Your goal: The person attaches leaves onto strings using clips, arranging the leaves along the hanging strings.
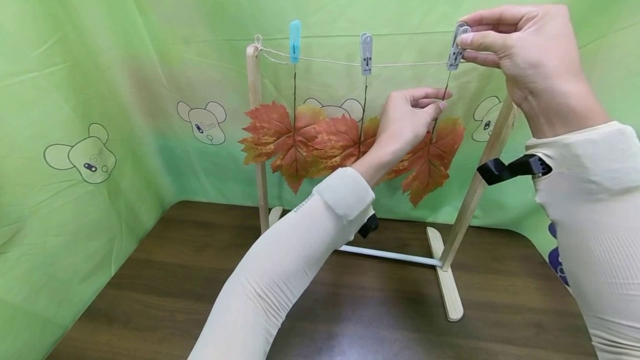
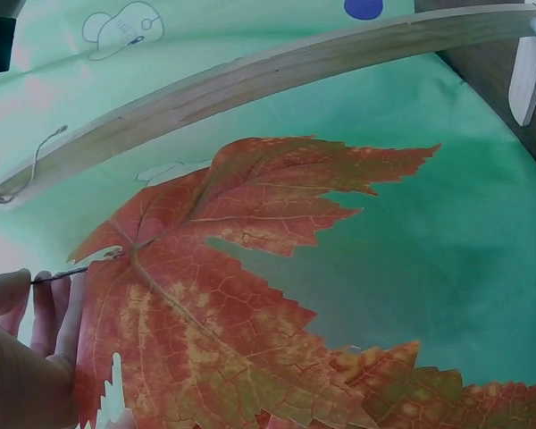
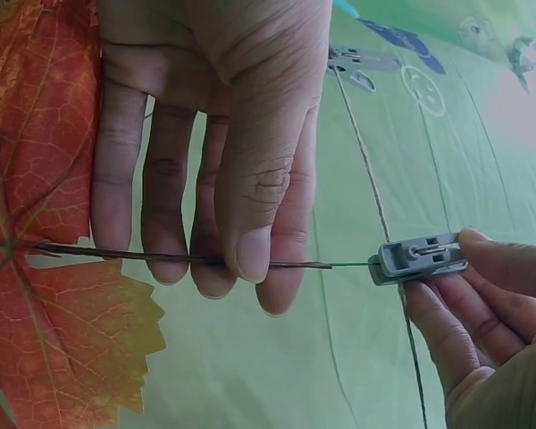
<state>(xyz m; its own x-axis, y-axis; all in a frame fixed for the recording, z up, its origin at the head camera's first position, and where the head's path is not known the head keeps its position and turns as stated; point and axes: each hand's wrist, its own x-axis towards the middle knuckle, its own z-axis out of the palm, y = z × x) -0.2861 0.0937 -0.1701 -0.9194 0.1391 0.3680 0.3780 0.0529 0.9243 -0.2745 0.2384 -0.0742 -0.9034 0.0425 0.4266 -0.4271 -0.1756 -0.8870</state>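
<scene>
My right hand [image 1: 537, 51] pinches a grey clothespin [image 1: 456, 48] at the right end of the string [image 1: 410, 64]. In the right wrist view the clothespin's jaws sit over the string and the thin green tip of a stem [image 3: 161, 256]. My left hand [image 1: 407, 121] pinches that stem between thumb and fingers, below the clothespin. From the stem hangs an orange-red maple leaf [image 1: 431, 163], its left part hidden behind my left hand in the head view. Further left, a grey clothespin [image 1: 366, 53] and a blue clothespin [image 1: 295, 41] each hold another maple leaf [image 1: 285, 138] by its stem.
The string is tied to a wooden post [image 1: 254, 79] on the left; a slanted wooden post [image 1: 480, 193] stands on the right. A white bar [image 1: 392, 255] joins them low down, above a dark wooden table [image 1: 375, 310]. Green cloth [image 1: 125, 71] with bear drawings hangs behind.
</scene>
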